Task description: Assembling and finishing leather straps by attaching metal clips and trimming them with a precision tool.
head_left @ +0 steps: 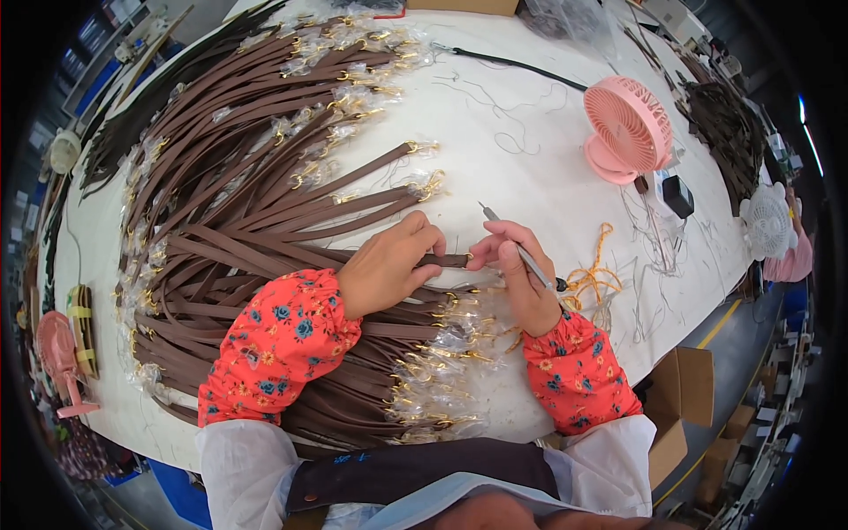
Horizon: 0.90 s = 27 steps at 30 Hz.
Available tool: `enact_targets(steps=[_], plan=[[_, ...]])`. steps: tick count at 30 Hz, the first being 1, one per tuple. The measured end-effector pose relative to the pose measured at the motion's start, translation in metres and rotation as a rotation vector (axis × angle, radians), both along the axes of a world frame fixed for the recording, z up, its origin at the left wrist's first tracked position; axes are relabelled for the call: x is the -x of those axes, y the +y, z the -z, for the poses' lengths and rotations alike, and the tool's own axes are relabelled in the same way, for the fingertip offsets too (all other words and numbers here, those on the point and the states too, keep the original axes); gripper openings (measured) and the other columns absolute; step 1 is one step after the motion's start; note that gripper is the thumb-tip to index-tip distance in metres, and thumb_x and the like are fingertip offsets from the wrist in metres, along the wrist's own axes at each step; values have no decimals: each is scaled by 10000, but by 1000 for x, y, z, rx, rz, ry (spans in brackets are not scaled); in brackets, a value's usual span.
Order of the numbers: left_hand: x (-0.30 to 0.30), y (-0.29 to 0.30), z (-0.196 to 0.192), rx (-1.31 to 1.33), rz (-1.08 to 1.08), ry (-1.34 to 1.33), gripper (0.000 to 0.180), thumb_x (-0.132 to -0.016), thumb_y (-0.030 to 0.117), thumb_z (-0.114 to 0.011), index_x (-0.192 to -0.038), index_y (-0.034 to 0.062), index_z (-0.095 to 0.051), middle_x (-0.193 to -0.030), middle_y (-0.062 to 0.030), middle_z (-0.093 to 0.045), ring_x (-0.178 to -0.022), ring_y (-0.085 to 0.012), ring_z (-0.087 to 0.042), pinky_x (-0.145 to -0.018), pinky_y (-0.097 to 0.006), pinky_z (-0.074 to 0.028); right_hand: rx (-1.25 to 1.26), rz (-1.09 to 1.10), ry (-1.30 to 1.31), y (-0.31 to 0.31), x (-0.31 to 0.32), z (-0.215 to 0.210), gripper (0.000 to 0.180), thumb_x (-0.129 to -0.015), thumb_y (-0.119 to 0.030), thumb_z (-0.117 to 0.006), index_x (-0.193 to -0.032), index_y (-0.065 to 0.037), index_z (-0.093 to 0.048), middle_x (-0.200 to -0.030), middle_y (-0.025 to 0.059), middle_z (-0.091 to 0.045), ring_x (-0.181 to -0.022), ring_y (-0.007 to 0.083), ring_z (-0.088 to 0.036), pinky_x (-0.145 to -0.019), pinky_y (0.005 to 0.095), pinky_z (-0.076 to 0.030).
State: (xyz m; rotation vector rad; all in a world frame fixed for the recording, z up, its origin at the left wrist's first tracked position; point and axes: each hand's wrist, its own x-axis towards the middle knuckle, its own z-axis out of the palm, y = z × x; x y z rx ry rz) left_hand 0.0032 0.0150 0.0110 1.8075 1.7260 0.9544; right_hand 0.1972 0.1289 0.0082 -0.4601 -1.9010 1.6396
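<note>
My left hand [395, 265] is closed, pinching a brown strap [453, 261] near its end, above the pile. My right hand [523, 269] is closed around a slim grey pointed tool [527, 259], whose tip points up and away to the left. Its thumb and finger also meet at the strap's end, where a small gold-coloured bit shows. Many brown straps [256, 199] lie heaped under and left of my hands, their gold-coloured hooks [433, 185] partly wrapped in clear plastic. Beside my right wrist lies an orange cord [594, 276]; whether it joins the tool I cannot tell.
A pink fan [625, 124] stands on the white table [530, 190] at the far right, near a small black box [677, 196]. Another pink fan [62, 358] is at the left edge. Loose threads [508, 110] lie beyond my hands. A cardboard box [685, 397] sits below the right edge.
</note>
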Motion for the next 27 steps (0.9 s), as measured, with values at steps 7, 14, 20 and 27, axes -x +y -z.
enact_targets(steps=[7, 14, 20, 27], plan=[[-8, 0, -2, -98, 7, 346, 175, -804, 98, -690, -879, 35, -545, -878, -120, -533, -819, -323, -557, -701, -414, -460, 174, 20, 12, 2, 2, 1, 385, -1053, -261, -387, -1285, 39, -456, -1005, 141, -638, -860, 170, -642, -819, 289, -496], [-8, 4, 4, -126, 38, 339, 130, -875, 106, -615, -888, 27, -513, -845, -148, -557, -827, -347, -553, -700, -431, -453, 291, 29, 23, 5, 0, 2, 368, -1048, -291, -402, -1158, 46, -501, -845, 124, -647, -703, 164, -641, -714, 272, -507], [-9, 7, 0, -58, 3, 268, 200, -922, 159, -581, -871, 9, -460, -797, -167, -568, -798, -354, -566, -673, -449, -457, 318, 3, -59, 5, -4, -4, 357, -1043, -301, -421, -1034, 31, -550, -705, 83, -614, -585, 142, -595, -606, 255, -494], [-9, 7, 2, -59, -4, 265, 201, -928, 169, -579, -873, 12, -466, -784, -158, -566, -783, -351, -568, -657, -452, -452, 283, -4, -91, 5, -4, -4, 336, -1040, -283, -434, -1015, 25, -567, -688, 75, -604, -573, 126, -583, -562, 238, -481]])
